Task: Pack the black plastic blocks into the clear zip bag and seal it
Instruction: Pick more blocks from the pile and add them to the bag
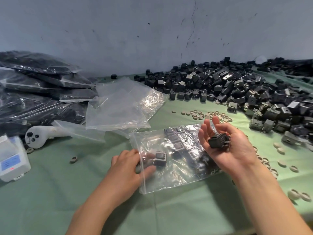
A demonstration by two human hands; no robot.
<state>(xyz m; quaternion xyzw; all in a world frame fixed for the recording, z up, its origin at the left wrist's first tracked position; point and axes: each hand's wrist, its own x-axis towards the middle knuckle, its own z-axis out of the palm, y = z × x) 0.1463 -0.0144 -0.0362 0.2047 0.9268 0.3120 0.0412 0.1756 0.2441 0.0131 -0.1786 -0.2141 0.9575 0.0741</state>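
Packing looks partly done: at centre, our left hand [125,165] reaches into the unsealed bag [169,177], fingers against a bagged block [160,158], grip unclear; our right hand [228,151], fingers wide, cradles a loose block [218,141]. Pile [237,89] waits at two o'clock.

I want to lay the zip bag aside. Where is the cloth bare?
Bare: the green cloth along the near edge, from below the white box to below the zip bag. Crowded: black blocks and beige rings on the right, packed bags far left.
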